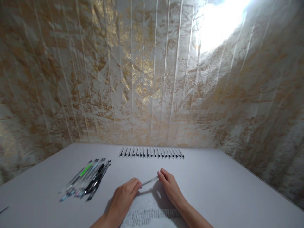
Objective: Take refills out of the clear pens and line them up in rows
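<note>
Pen [150, 181] held at both ends

Nearest, a sheet [153, 213] with rows of dark marks, too blurred to read, lies between the forearms. Far to the left, a thin dark object [4, 209] pokes in at the border of the view.

Just beyond the sheet, the left hand [125, 193] pinches the pen's near end between thumb and fingers; the right hand [170, 187] pinches the far end, a little higher. The pen slants up to the right, held above the table [225, 186], the right hand's shadow falling below it.

The step in hand looks like two-handed work on this single pen. A move from here calls for both pinches acting together, or one easing while the other steadies the barrel.

Left of the hands, a loose pile [89, 180] of pens limits sideways travel; to the right, there is ample room before the table's slanting edge. Ahead, a neat row [152, 153] of pens runs close to the far edge, with a patterned curtain [142, 79] rising behind.
</note>
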A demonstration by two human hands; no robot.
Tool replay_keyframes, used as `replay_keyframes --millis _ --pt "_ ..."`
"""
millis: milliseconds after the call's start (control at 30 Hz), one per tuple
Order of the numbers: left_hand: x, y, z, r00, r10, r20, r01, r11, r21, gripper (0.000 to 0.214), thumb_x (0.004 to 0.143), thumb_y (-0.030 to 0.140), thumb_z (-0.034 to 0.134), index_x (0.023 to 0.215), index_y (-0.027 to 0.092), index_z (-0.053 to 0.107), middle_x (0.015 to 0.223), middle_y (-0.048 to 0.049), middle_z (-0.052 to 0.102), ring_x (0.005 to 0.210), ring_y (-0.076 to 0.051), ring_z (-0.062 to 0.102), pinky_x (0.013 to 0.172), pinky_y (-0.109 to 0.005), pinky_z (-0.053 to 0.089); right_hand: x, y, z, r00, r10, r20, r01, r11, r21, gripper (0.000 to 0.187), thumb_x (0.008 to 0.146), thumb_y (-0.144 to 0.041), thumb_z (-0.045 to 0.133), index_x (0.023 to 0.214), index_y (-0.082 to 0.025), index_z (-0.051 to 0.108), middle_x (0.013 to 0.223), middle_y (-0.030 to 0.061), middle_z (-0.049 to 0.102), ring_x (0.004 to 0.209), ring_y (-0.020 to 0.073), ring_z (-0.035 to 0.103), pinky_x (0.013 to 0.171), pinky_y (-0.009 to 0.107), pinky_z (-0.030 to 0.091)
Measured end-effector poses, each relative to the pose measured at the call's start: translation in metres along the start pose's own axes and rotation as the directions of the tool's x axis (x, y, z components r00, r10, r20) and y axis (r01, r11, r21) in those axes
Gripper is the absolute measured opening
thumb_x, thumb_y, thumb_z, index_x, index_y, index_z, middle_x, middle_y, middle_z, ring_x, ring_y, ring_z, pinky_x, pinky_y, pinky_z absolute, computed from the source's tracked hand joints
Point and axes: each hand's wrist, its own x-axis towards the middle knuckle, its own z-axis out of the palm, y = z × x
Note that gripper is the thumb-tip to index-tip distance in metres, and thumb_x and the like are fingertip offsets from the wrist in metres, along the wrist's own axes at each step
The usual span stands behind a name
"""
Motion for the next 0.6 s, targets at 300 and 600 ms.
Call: replay_keyframes --millis 300,600 --pt "-0.0005 -0.0024 0.0015 0.999 0.031 -0.039 -0.031 0.999 0.010 0.021 0.092 0.027 0.039 0.081 0.024 0.057 0.087 0.0005 0.064 0.082 -0.017 0.063 0.074 -0.025 0.043 0.0000 -0.0005 -0.0002 1.000 0.009 -0.014 -0.010 1.000 -0.014 0.044 0.084 -0.058 0.045 0.060 -0.022 0.034 0.059 -0.0060 0.030 0.060 0.0129 0.032 0.056 0.026 0.026" --pt "0.0054 -0.0033 -0.0024 0.998 -0.050 -0.048 0.049 0.999 -0.002 0.012 0.083 0.021 0.050 0.094 0.025 0.054 0.092 0.0018 0.065 0.083 -0.016 0.064 0.074 -0.023 0.042 0.0024 -0.0021 0.0014 0.999 0.024 0.020 -0.024 1.000 -0.004 0.040 0.084 -0.056 0.046 0.062 -0.022 0.040 0.060 -0.0050 0.036 0.063 0.0144 0.037 0.059 0.026 0.029"
